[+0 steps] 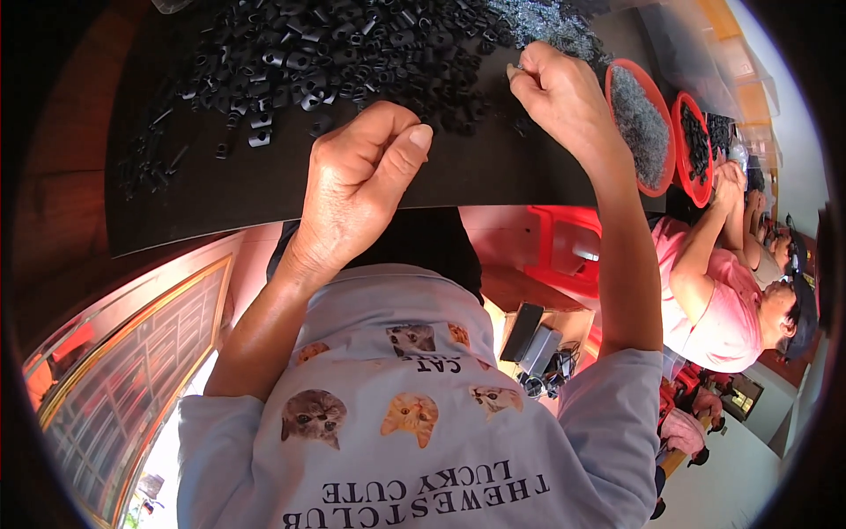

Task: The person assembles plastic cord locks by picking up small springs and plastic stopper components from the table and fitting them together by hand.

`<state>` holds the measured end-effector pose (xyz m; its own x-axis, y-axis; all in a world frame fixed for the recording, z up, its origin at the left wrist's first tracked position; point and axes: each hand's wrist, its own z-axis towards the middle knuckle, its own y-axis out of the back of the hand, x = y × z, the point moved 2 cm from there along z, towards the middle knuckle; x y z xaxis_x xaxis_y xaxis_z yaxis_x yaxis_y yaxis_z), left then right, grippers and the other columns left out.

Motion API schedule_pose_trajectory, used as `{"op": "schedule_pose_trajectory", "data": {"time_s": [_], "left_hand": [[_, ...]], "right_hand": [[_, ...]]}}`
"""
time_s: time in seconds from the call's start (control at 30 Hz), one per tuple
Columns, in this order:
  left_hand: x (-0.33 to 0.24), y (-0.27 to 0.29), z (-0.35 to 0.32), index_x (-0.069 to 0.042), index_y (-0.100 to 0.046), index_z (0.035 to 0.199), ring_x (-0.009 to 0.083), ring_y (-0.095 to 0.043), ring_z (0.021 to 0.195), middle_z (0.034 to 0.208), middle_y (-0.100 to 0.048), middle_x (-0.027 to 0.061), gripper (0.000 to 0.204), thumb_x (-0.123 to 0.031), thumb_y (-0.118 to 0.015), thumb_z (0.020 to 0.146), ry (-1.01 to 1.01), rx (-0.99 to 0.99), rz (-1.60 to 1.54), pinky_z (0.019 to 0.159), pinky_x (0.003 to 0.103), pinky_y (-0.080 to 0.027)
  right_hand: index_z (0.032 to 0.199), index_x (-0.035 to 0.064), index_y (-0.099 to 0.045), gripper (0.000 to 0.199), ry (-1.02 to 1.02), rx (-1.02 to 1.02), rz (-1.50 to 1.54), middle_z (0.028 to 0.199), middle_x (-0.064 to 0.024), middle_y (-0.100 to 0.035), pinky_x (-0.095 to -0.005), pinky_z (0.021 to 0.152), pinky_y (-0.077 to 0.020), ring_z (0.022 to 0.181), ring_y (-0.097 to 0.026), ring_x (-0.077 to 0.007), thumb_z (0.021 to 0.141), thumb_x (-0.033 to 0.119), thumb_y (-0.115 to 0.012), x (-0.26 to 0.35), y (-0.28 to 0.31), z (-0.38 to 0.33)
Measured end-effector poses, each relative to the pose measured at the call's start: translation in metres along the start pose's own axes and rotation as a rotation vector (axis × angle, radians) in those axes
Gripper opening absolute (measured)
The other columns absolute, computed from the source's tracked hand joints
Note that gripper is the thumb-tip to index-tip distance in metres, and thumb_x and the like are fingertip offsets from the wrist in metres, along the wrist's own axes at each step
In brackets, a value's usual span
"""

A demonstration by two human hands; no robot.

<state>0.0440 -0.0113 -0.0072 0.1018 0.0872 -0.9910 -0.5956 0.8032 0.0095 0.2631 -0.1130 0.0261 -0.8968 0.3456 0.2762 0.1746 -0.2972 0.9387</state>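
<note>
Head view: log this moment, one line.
left hand: curled, contents hidden; right hand: curled, contents hidden; black parts: piled on table; translucent pieces: beyond right hand

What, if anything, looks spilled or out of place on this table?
Black parts lie loose on the dark table, scattering leftward, beside loose translucent pieces. That could look spilled, since similar pieces sit in red bowls. I see no damage.

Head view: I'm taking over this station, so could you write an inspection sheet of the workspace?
Surface: flat black tabletop
Job's things: small black plastic-looking parts, small translucent bluish pieces, heaped; two filled round red bowls
Clutter: open brown cardboard box below
Hands: left hand curled by the black parts, right hand curled by the bluish pieces; any contents hidden
Cables: black tangle in box, unclear
Surroundings: red plastic seat; pink-shirted person at right
</note>
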Motion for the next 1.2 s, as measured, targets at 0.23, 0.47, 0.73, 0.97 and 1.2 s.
{"op": "schedule_pose_trajectory", "data": {"time_s": [0.23,0.47,0.73,0.97,1.2], "left_hand": [[-0.004,0.0,0.001,0.0,-0.06,0.086,0.009,-0.048,0.059,0.068,-0.056,0.0032,0.018,-0.015,-0.063,0.095,0.062,-0.025,0.018,0.056,0.025,-0.043],[-0.022,0.002,0.022,-0.006,-0.055,0.08,0.0282,-0.065,0.067,0.075,-0.061,0.0076,0.014,-0.015,-0.064,0.086,-0.416,0.04,0.857,0.052,0.039,-0.051],[-0.015,0.012,0.029,-0.009,-0.054,0.082,0.0241,-0.065,0.067,0.075,-0.058,0.0048,0.02,-0.021,-0.07,0.084,-0.541,0.211,1.22,0.054,0.036,-0.053],[-0.036,-0.007,0.043,-0.005,-0.062,0.092,0.0287,-0.064,0.072,0.083,-0.063,0.0084,0.019,-0.018,-0.072,0.084,-0.612,0.148,1.071,0.058,0.036,-0.051],[-0.032,-0.016,0.039,-0.006,-0.058,0.12,0.035,-0.049,0.118,0.132,-0.049,0.0145,0.054,-0.022,-0.078,0.072,-0.705,0.392,1.101,0.096,0.045,-0.039]], "right_hand": [[0.077,0.0014,-0.059,0.027,-0.131,0.076,-0.011,0.069,-0.019,-0.062,-0.0486,0.061,-0.047,0.066,-0.061,-0.0401,0.089,0.025,-0.063,0.005,0.005,0.0],[0.077,0.0013,-0.057,0.031,0.006,-0.09,0.103,0.064,-0.0176,-0.058,-0.0467,0.057,-0.0449,0.06,-0.057,-0.0397,0.094,0.026,-0.059,0.006,0.001,-0.008],[0.083,0.0002,-0.061,0.023,-0.022,-0.164,0.345,0.063,-0.018,-0.056,-0.0402,0.053,-0.0421,0.054,-0.054,-0.0338,0.092,0.021,-0.063,-0.003,0.003,-0.019],[0.089,0.0001,-0.064,0.02,-0.087,-0.156,0.491,0.061,-0.0135,-0.056,-0.0327,0.053,-0.0423,0.05,-0.052,-0.0211,0.092,0.02,-0.064,-0.016,-0.001,-0.024],[0.09,-0.0004,-0.065,0.02,-0.089,-0.14,0.526,0.063,-0.0101,-0.057,-0.03,0.054,-0.0419,0.053,-0.051,-0.0139,0.093,0.02,-0.065,-0.011,0.004,-0.03]]}}
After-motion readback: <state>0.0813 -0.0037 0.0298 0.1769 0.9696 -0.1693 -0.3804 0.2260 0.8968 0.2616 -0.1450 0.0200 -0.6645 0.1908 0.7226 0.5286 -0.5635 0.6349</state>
